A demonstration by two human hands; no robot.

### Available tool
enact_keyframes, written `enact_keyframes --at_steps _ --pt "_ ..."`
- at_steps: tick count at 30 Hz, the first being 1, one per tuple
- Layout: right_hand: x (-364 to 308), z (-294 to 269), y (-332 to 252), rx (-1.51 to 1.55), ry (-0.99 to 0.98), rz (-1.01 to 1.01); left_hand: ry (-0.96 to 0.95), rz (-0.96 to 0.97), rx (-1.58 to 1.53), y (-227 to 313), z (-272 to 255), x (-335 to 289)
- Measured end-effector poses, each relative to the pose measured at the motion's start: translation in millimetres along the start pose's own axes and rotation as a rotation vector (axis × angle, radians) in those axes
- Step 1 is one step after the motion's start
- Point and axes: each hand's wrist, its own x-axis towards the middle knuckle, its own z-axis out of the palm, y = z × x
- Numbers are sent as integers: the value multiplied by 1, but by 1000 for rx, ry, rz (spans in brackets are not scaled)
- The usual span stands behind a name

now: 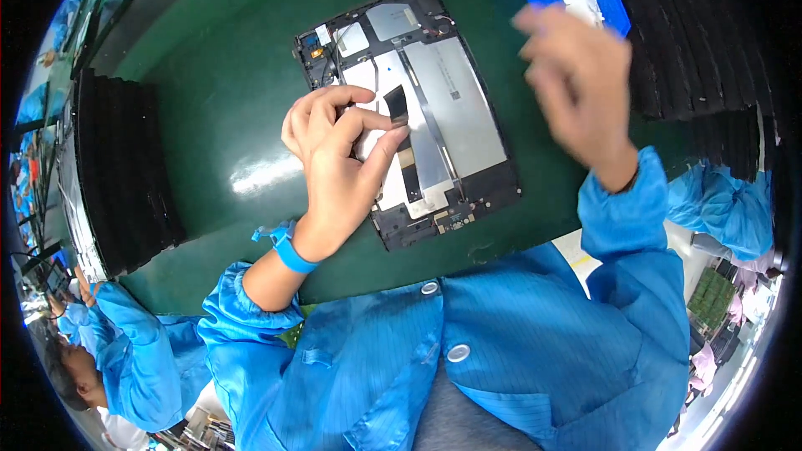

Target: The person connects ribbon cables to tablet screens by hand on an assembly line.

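An opened tablet (pixel 493 179) lies slightly turned on the green table, its inner side up, with silver-white panels, thin cables and a black frame. My left hand (pixel 338 146), a blue band round its wrist, is over the tablet's left half. Its thumb and index finger pinch a dark flat ribbon cable (pixel 397 103); the other fingers are curled. Below the pinch, a dark and tan strip (pixel 408 171) runs down toward the tablet's lower edge. My right hand (pixel 585 88) is raised to the right of the tablet, near the blue bin, and smeared by motion. Whether it holds anything is unclear.
A blue bin (pixel 618 12) with white pieces stands at the far right. Black stacked trays (pixel 685 42) rise beside it. Another black stack (pixel 125 167) stands on the left of the green table (pixel 221 108). A person in blue (pixel 146 359) sits at the lower left.
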Motion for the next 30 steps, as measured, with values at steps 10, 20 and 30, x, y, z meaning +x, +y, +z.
enact_keyframes --at_steps 10,20,30 --pt "-32 24 -85 478 -475 -152 -49 -8 9 0 2 2" --pt "-12 33 -75 290 -510 91 -87 -14 58 0 2 0" --pt "-26 33 -80 386 -304 441 -56 50 135 0 0 -3"
